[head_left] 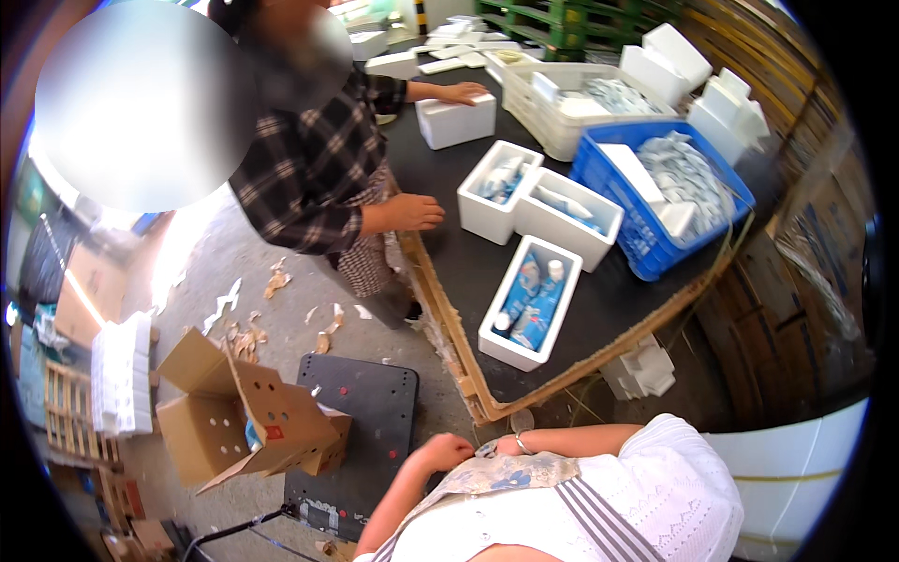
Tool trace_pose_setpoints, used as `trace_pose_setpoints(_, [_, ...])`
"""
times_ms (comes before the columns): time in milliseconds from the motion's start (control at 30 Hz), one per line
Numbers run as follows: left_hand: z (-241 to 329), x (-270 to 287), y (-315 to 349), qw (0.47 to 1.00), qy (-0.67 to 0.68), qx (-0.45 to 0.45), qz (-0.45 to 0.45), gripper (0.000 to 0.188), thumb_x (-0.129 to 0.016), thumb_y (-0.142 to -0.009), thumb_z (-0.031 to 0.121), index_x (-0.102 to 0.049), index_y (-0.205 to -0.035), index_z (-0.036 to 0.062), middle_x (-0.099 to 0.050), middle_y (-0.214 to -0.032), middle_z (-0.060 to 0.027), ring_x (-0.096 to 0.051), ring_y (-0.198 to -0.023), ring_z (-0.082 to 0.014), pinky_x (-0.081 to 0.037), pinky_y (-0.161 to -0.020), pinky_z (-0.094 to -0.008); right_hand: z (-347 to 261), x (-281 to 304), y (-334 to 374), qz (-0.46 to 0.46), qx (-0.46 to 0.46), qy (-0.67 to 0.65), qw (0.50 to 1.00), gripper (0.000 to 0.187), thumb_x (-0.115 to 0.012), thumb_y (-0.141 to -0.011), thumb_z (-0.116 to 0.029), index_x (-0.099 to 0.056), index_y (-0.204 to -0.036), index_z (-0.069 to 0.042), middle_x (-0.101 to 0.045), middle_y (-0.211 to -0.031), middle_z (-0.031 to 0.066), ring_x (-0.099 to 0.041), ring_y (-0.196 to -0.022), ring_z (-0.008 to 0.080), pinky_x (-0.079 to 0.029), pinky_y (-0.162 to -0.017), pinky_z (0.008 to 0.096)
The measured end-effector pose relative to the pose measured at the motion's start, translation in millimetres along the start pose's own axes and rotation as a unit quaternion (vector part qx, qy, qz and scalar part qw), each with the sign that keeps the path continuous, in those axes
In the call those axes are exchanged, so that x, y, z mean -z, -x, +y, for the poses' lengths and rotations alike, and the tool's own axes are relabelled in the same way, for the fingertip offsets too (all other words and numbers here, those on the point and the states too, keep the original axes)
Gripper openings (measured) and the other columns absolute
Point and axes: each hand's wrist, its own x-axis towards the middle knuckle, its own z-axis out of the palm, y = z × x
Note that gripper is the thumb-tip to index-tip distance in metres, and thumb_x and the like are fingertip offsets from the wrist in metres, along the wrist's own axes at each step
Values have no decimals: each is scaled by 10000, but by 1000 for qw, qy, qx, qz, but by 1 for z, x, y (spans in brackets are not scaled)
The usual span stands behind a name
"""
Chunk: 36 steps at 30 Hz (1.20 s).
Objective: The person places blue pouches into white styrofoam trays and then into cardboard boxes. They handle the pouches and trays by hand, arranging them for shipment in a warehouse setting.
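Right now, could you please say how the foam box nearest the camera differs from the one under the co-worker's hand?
The near box is open, showing blue contents; the far box looks covered on top. No hand touches the near box; the co-worker's hand rests on the far box. Both are white and stand on the dark table.

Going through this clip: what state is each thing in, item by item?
Nearest foam box: open, blue packages inside.
Two middle foam boxes: open, packages inside.
Far foam box: covered, co-worker's hand on top.
Blue crate: open-topped, bags inside.
Cream crate: open-topped, bags inside.
Cardboard box: flaps open.
Left hand, right hand: close together at the apron, grip unclear.
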Motion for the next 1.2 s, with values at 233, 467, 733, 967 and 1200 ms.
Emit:
trace_pose_setpoints(233, [99, 133, -30, 922, 192, 12, 337, 321, -576, -960, 235, -645, -1163, -4, -681, -790, -50, -616, -702, -107, -495, -648, -275, 41, 23, 26, 108, 133, 41, 984, 278, -511, -874, -225, -688, -864, -11, -687, -891, 232, -664, -833, 395, -528, -756, 466])
trace_pose_setpoints(467, [196, 192, -122, 908, -35, -35, 416, 509, -621, -932, 302, -535, -1291, -49, -671, -1103, -257, -666, -1026, -346, -513, -870, -401, 96, 51, 108, 42, 148, -14, 988, 305, -535, -921, -266, -657, -966, 10, -675, -980, 224, -634, -885, 394, -504, -775, 458])
trace_pose_setpoints(733, [191, 319, -232, 825, -214, -27, 523, 500, -612, -918, 283, -533, -1289, -42, -657, -1094, -281, -641, -1004, -432, -509, -879, -461, 17, 275, 350, 15, 108, -206, 972, 356, -566, -949, -308, -681, -1079, 2, -734, -949, 122, -704, -875, 205, -542, -794, 330])
trace_pose_setpoints(967, [200, 329, -268, 801, -328, 130, 484, 171, -582, -858, 119, -620, -932, -31, -664, -891, -251, -672, -850, -425, -547, -704, -505, 78, 412, 354, 532, -130, -34, 836, 225, -569, -914, -194, -662, -1028, -23, -685, -927, 195, -654, -907, 374, -522, -833, 404])
trace_pose_setpoints(1200, [218, 338, -289, 841, -222, 21, 492, 331, -616, -894, 321, -645, -934, -6, -670, -873, -263, -669, -803, -430, -537, -704, -513, 126, 461, 263, 406, -314, 166, 842, 405, -637, -880, -287, -544, -1135, 13, -668, -1025, 200, -681, -937, 340, -552, -796, 410])
